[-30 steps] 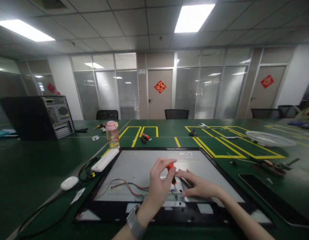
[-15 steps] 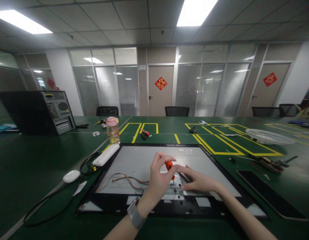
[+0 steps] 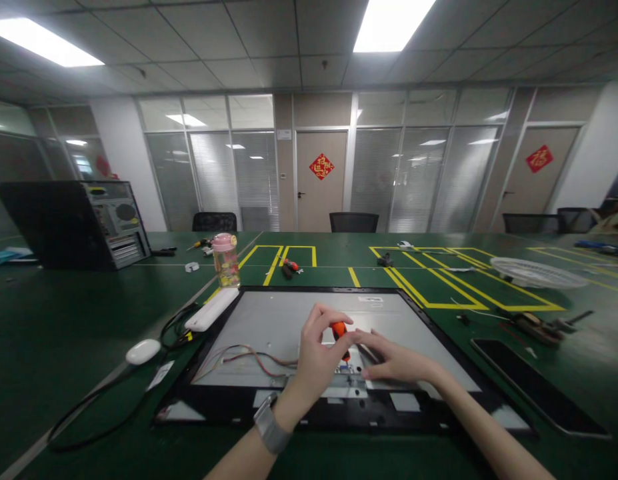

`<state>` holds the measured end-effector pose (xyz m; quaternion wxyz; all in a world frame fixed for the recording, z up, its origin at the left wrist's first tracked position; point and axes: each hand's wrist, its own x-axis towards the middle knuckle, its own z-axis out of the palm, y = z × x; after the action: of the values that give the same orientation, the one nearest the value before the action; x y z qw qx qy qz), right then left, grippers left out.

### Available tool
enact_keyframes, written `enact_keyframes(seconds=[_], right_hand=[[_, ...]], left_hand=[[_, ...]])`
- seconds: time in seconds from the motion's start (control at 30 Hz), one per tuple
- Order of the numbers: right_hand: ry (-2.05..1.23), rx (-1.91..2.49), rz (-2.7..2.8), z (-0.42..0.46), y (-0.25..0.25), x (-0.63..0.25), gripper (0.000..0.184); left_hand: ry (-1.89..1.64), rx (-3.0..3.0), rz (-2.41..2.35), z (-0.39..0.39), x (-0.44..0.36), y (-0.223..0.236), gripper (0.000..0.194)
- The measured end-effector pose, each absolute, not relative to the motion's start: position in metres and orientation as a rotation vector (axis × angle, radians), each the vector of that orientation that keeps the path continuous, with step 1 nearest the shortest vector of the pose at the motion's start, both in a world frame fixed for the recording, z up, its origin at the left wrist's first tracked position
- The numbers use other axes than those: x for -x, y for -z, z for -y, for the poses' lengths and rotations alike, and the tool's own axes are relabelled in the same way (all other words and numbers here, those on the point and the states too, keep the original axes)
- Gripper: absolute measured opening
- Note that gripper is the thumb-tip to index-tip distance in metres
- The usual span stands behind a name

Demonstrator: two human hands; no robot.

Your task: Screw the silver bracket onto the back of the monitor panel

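Observation:
An orange-and-black screwdriver [image 3: 339,330] stands nearly upright over the middle of a flat display panel [image 3: 259,313], which lies back side up. My left hand [image 3: 321,350], a watch on its wrist, is closed round the handle with thumb and fingers. Its tip meets a small metal plate with a circuit board [image 3: 356,363], partly covered by my hands. Just to the right, my right hand [image 3: 396,360] has its fingers stretched out and apart. Its index fingertip is close to my left thumb, and its thumb rests by the plate. Thin wires [image 3: 259,357] run leftward from the plate.
Left of the panel are a white power strip [image 3: 213,310], a white mouse [image 3: 143,352], black cables and a pink-lidded bottle [image 3: 225,260]. A computer case [image 3: 73,223] stands far left. A phone-like black slab [image 3: 539,387] and a tool [image 3: 539,327] lie to the right.
The screwdriver handle seems slightly turned or shifted in my left hand. Both hands stay in nearly the same place.

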<state>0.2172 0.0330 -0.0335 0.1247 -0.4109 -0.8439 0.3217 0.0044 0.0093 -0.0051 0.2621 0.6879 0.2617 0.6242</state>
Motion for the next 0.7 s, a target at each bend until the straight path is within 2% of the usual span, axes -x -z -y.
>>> enact_keyframes(seconds=[0.17, 0.37, 0.6, 0.7], right_hand=[[-0.932, 1.183, 2.465, -0.0315, 0.0298, -0.2157, 0.071], [-0.946, 1.229, 2.454, -0.0287, 0.0271, -0.2149, 0.074], [-0.928, 1.194, 2.463, -0.0311, 0.0304, -0.2162, 0.075], [-0.931, 1.193, 2.464, -0.0315, 0.0305, -0.216, 0.075]], left_hand=[[-1.576, -1.72, -0.647, -0.0061, -0.006, 0.0037, 0.028], [-1.676, -1.878, -0.705, -0.0059, -0.0052, 0.0005, 0.015], [-1.518, -1.744, -0.677, -0.0071, -0.0052, 0.0028, 0.031], [-1.585, -1.792, -0.709, -0.0084, -0.0058, 0.0054, 0.022]])
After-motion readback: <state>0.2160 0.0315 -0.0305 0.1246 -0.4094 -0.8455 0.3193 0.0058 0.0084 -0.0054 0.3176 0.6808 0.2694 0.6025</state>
